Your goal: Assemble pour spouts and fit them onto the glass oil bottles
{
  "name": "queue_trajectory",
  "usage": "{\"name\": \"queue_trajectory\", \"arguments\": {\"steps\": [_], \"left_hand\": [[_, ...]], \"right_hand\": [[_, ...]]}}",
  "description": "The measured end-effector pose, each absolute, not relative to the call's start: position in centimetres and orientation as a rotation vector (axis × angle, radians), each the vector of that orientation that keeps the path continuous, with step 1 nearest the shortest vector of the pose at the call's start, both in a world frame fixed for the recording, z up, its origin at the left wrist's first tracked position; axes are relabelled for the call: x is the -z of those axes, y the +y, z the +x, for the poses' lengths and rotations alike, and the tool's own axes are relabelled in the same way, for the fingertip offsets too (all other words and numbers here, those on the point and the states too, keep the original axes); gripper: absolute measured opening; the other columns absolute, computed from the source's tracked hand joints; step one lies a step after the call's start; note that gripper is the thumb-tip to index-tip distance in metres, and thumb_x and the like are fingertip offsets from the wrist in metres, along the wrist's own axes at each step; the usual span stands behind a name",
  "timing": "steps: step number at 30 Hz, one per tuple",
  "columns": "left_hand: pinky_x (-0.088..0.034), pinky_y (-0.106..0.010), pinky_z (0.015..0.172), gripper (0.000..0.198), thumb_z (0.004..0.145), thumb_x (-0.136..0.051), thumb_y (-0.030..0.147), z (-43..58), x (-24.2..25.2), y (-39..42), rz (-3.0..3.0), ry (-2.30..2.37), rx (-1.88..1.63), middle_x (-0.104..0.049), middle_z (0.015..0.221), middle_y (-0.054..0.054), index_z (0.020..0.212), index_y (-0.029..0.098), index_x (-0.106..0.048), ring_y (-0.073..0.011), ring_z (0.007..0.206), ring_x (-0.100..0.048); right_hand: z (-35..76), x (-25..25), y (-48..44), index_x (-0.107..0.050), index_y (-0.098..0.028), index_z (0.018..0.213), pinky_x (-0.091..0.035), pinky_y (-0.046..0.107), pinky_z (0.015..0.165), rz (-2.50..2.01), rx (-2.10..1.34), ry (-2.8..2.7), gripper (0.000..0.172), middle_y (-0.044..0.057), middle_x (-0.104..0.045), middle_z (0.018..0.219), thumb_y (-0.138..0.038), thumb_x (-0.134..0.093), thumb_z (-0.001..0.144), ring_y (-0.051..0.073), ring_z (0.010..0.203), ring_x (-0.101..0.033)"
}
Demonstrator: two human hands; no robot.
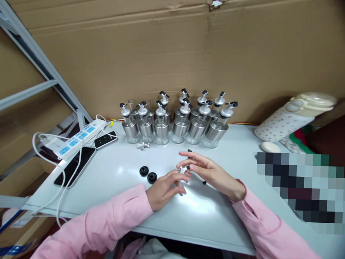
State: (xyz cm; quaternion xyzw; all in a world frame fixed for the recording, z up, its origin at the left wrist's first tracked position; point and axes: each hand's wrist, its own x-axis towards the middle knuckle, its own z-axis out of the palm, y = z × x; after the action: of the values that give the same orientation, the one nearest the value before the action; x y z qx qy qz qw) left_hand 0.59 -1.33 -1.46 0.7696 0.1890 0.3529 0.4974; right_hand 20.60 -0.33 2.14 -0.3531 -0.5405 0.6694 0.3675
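A silver pour spout (183,170) with a small black flap sits between my hands above the table. My left hand (168,186) has its fingers closed around the spout's lower part. The thumb and fingers of my right hand (206,169) meet at its black flap from the right. Two black round stoppers (148,174) lie left of my left hand. Another silver spout piece (143,145) rests in front of the bottles. Small black parts (204,182) lie near my right hand, partly hidden by it.
Several glass bottles (180,128) with steel bands, most topped with spouts, stand in rows at the back. A power strip (76,140) with white cables, a phone (75,167) and a small black device (105,140) lie left. A dotted flask (286,120) and white oval object (270,147) are right.
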Motion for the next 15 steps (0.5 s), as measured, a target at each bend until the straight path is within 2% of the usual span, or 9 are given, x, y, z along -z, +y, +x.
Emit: {"name": "queue_trajectory", "arguments": {"steps": [3, 8, 12, 15], "left_hand": [[-0.048, -0.029, 0.076, 0.02, 0.092, -0.042, 0.034, 0.53, 1.35, -1.3, 1.884, 0.441, -0.826, -0.053, 0.109, -0.007, 0.108, 0.023, -0.046, -0.0087, 0.068, -0.059], [-0.048, -0.026, 0.069, 0.022, 0.092, -0.041, 0.036, 0.55, 1.15, -1.32, 1.935, 0.441, -0.823, -0.056, 0.092, -0.004, 0.107, 0.022, -0.047, -0.0086, 0.065, -0.057], [-0.048, -0.026, 0.067, 0.027, 0.092, -0.039, 0.04, 0.54, 1.19, -1.32, 1.941, 0.455, -0.818, -0.053, 0.096, -0.005, 0.108, 0.021, -0.049, -0.0076, 0.062, -0.057], [-0.049, -0.026, 0.067, 0.027, 0.092, -0.039, 0.04, 0.56, 1.28, -1.3, 1.929, 0.456, -0.814, -0.052, 0.097, -0.005, 0.109, 0.021, -0.048, -0.008, 0.064, -0.057]], "right_hand": [[20.58, -2.49, -0.5, -0.047, -0.026, 0.124, -0.042, 0.029, 0.078, -0.864, -1.805, -1.346, 0.041, 0.004, -0.061, 0.105, -0.03, -0.056, 0.084, 0.011, 0.079, -0.056], [20.26, -2.42, -0.48, -0.045, -0.026, 0.113, -0.041, 0.028, 0.071, -0.764, -1.92, -1.197, 0.039, 0.002, -0.062, 0.095, -0.03, -0.062, 0.079, 0.011, 0.072, -0.056], [20.05, -2.17, -0.52, -0.039, -0.027, 0.098, -0.04, 0.028, 0.069, -0.722, -1.935, -1.106, 0.036, 0.0, -0.064, 0.09, -0.028, -0.067, 0.076, 0.012, 0.073, -0.058], [19.97, -2.21, -0.56, -0.038, -0.026, 0.094, -0.039, 0.028, 0.069, -0.735, -1.93, -1.103, 0.036, 0.001, -0.064, 0.091, -0.028, -0.068, 0.075, 0.013, 0.074, -0.058]]}}
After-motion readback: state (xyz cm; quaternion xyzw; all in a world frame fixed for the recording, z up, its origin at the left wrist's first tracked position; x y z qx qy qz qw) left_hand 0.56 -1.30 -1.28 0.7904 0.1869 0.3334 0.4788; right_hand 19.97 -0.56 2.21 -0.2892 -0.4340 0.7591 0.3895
